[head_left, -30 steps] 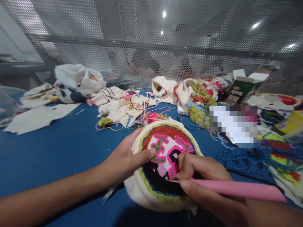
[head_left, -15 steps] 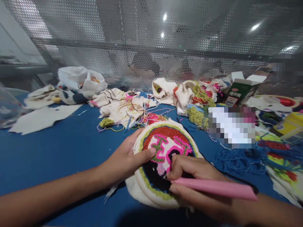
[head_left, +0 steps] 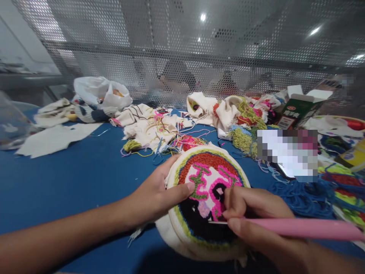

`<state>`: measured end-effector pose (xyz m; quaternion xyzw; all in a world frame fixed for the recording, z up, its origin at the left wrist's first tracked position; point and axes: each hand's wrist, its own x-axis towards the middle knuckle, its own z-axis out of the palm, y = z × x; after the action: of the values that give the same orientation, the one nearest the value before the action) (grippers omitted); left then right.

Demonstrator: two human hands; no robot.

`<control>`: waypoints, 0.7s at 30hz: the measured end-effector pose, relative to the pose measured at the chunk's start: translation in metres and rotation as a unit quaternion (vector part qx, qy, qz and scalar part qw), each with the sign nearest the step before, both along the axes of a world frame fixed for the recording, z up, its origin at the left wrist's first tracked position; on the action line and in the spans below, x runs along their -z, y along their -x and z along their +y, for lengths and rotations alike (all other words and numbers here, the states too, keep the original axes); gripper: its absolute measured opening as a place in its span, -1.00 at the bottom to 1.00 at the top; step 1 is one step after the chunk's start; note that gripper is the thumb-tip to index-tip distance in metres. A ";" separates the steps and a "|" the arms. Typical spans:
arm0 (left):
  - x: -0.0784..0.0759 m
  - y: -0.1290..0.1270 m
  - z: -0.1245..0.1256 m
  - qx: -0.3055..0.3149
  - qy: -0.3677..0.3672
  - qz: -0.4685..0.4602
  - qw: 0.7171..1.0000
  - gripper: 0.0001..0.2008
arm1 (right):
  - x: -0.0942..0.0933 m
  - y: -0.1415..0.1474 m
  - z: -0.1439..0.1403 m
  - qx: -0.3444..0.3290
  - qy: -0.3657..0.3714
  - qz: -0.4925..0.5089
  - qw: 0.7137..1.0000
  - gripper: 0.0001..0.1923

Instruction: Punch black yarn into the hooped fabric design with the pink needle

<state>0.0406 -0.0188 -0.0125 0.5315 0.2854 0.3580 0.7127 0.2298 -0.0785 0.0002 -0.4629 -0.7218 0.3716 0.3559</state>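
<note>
A round embroidery hoop point(head_left: 201, 160) with looped yarn work faces me, tilted, above the blue table. Its pattern has a yellow-green rim, a red-brown band, a black area, pink and green motifs and some bare white cloth. My left hand point(head_left: 168, 186) grips the hoop's left side, thumb on the front, the other fingers mostly hidden behind. My right hand point(head_left: 256, 213) is closed around a pink-handled punch needle point(head_left: 305, 228). Its thin metal shaft points left, with the tip at the black yarn below the light-pink patch. Spare cloth hangs under the hoop.
Cloth scraps and loose yarn point(head_left: 151, 129) lie behind the hoop. Blue yarn point(head_left: 302, 201) and a blurred-out phone point(head_left: 286, 171) are at right, near a green box point(head_left: 298, 108). A white plastic bag point(head_left: 99, 93) stands back left. A perforated metal screen point(head_left: 171, 53) rises behind the table point(head_left: 85, 171).
My right hand has drawn the punch needle to the right, so more of its metal shaft and of the pattern shows. The whole view has shifted slightly; my left hand keeps its hold.
</note>
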 end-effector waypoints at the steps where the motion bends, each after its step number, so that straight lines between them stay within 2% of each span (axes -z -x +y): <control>1: 0.000 0.000 0.000 0.002 0.005 -0.001 1.000 -0.58 | 0.000 -0.001 -0.001 0.012 0.018 0.004 1.000 -0.79; 4: 0.001 0.001 -0.001 0.002 0.012 0.000 1.000 -0.58 | 0.001 -0.002 -0.002 0.031 0.046 0.017 0.998 -0.77; 10: 0.002 0.001 -0.002 0.001 0.019 -0.002 1.000 -0.60 | 0.003 -0.002 0.001 0.027 0.041 0.023 0.999 -0.77; 12: 0.002 0.000 -0.002 -0.004 0.017 0.000 1.000 -0.58 | 0.006 0.000 0.001 0.027 0.002 -0.005 1.000 -0.77; 14: 0.003 0.000 -0.002 -0.009 0.010 0.001 1.000 -0.55 | 0.009 0.004 0.003 -0.023 -0.071 -0.066 0.995 -0.79; 16: 0.003 -0.001 -0.002 -0.017 -0.001 0.000 1.000 -0.54 | 0.011 0.008 0.004 -0.085 -0.149 -0.141 0.975 -0.85; 18: 0.004 0.000 -0.002 -0.025 -0.012 0.002 1.000 -0.54 | 0.010 0.011 0.006 -0.116 -0.179 -0.181 0.960 -0.89; 19: 0.004 0.000 -0.001 -0.025 -0.015 0.004 1.000 -0.54 | 0.008 0.011 0.006 -0.111 -0.175 -0.173 0.963 -0.89; 21: 0.004 0.000 -0.001 -0.017 -0.012 0.006 1.000 -0.55 | 0.005 0.009 0.007 -0.097 -0.111 -0.115 0.982 -0.87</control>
<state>0.0403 -0.0198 -0.0162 0.5371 0.2947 0.3703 0.6982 0.2211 -0.0716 -0.0045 -0.3878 -0.8363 0.2660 0.2820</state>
